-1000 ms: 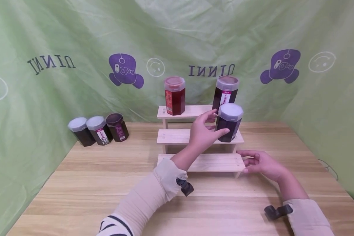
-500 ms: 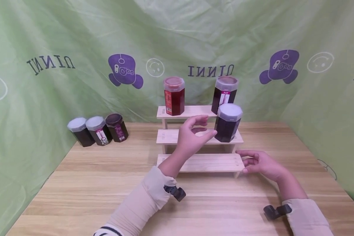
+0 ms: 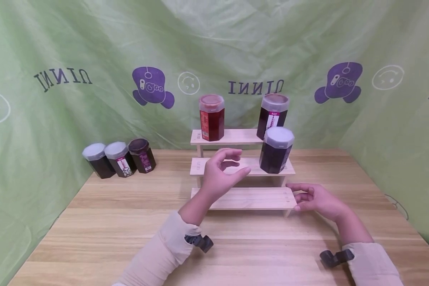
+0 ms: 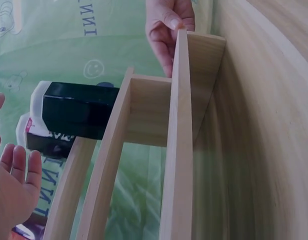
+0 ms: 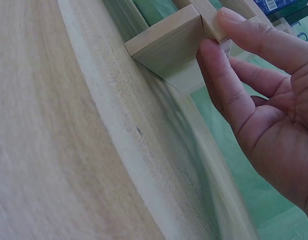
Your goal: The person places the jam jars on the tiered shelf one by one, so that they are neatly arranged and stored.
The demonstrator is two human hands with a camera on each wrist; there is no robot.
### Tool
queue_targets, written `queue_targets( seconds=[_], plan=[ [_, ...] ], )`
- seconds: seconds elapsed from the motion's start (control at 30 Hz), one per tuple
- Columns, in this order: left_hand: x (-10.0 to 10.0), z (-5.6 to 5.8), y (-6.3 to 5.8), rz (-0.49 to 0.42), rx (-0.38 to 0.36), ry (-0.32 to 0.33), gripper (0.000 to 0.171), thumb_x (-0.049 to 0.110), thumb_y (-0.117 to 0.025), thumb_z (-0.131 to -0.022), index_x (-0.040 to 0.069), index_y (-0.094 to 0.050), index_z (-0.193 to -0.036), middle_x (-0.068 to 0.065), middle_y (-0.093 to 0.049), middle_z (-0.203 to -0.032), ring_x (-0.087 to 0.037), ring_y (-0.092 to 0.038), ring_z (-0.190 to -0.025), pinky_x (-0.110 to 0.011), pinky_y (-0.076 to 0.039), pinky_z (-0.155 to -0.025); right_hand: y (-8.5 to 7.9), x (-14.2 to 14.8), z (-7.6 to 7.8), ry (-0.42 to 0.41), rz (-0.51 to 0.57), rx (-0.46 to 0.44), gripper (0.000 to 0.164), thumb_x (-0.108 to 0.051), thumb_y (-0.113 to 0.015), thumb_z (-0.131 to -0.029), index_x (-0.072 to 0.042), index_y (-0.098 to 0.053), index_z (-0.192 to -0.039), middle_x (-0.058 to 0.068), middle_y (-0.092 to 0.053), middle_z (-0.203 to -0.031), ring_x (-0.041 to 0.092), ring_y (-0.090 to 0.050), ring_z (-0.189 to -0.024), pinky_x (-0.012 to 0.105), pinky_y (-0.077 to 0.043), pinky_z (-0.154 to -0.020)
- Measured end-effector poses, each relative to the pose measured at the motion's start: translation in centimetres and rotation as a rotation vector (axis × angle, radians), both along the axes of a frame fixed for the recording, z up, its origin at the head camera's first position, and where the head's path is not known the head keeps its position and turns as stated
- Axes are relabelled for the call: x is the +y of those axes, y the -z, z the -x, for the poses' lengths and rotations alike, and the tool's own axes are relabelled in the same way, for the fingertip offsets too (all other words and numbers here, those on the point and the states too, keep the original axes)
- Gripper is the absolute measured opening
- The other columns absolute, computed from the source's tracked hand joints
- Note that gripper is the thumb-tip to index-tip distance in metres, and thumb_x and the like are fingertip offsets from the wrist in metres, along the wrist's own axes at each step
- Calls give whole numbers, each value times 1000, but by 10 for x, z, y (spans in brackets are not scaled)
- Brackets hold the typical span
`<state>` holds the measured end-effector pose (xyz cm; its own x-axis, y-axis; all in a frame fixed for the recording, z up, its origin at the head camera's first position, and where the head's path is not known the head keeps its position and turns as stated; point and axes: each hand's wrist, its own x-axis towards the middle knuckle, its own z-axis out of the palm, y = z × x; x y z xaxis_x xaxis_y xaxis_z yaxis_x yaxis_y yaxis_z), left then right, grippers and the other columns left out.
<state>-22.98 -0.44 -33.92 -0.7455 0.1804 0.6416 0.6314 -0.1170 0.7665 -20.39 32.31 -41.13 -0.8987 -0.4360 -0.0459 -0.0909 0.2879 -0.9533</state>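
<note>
My left hand (image 3: pixel 218 174) hovers in front of the middle step of a three-step wooden stand (image 3: pixel 250 198), fingers parted and bent loosely, holding nothing. To its right, apart from the fingers, a dark jar with a frosted white lid (image 3: pixel 277 151) stands upright on the middle step's right end. In the right wrist view my right hand (image 5: pixel 274 95) pinches the end of the stand's lowest board between thumb and fingers. On the top step stand a red jar (image 3: pixel 212 119) at the left and a dark jar with a pink-and-white label (image 3: pixel 273 115) at the right, partly hidden by the jar in front.
Three dark jars stand in a row at the table's back left: two with whitish lids (image 3: pixel 94 150) and one with a dark lid (image 3: pixel 142 155). A green printed curtain (image 3: pixel 111 39) hangs behind and along both sides of the wooden table (image 3: pixel 128 222).
My left hand has let go of the dark white-lidded jar and drawn back left and toward me. The jar stays on the middle step. My right hand has kept its place.
</note>
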Motion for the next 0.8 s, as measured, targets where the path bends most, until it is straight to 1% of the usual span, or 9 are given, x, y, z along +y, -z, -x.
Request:
queue_targets(
  seconds=[0.1,0.2,0.4,0.43,0.5,0.63,0.73,0.8],
  plan=[
    [-7,-2,0,-13,15,6,42,-2,-82,-73,-7,-64,-111,-15,-63,-111,-46,-58,-97,-37,-56,-86,0,0,-1,-9,1,3,77,0,-74,-81,16,-31,-142,28,-58,-121,20,-66,-99,31,-56,-84],
    [-15,-5,0,-22,23,13,41,-5,-81,-74,-8,-63,-110,-16,-62,-111,-47,-58,-97,-38,-56,-87,1,1,-1,-24,10,10,74,1,-72,-82,16,-31,-142,30,-58,-121,21,-66,-99,31,-56,-84],
    [-30,-8,2,-14,31,9,41,-6,-80,-74,-7,-64,-111,-16,-62,-113,-29,-60,-97,-42,-54,-90,2,2,1,-43,31,20,73,3,-71,-82,18,-30,-141,28,-59,-120,21,-66,-99,31,-56,-83],
    [-32,-8,2,-13,35,9,41,-7,-80,-74,-7,-64,-112,-17,-61,-113,-29,-60,-97,-43,-53,-91,2,2,1,-44,32,21,73,4,-71,-82,18,-30,-141,27,-59,-120,21,-66,-99,31,-56,-83],
    [-37,-9,3,-12,37,8,42,-7,-80,-74,-7,-64,-112,-18,-60,-113,-32,-59,-97,-44,-53,-92,3,2,1,-45,34,25,73,4,-71,-82,18,-30,-140,27,-59,-120,21,-66,-99,32,-56,-82],
    [-46,-10,4,1,26,-2,43,-7,-80,-74,-7,-63,-114,-21,-59,-116,-45,-55,-100,-42,-52,-92,3,2,1,-41,29,20,73,3,-71,-82,18,-30,-141,26,-60,-119,21,-67,-99,32,-56,-83],
    [-52,-11,4,16,15,-15,44,-6,-79,-75,-6,-62,-116,-21,-58,-118,-48,-52,-102,-43,-52,-92,3,2,1,-41,30,15,74,4,-71,-82,18,-30,-141,25,-60,-118,21,-67,-98,32,-56,-83],
    [-56,-12,4,23,15,-20,45,-5,-79,-75,-6,-62,-117,-22,-57,-119,-48,-51,-104,-47,-52,-92,3,2,1,-43,34,15,74,4,-71,-81,18,-29,-141,24,-61,-118,21,-67,-98,32,-56,-83]
  ],
)
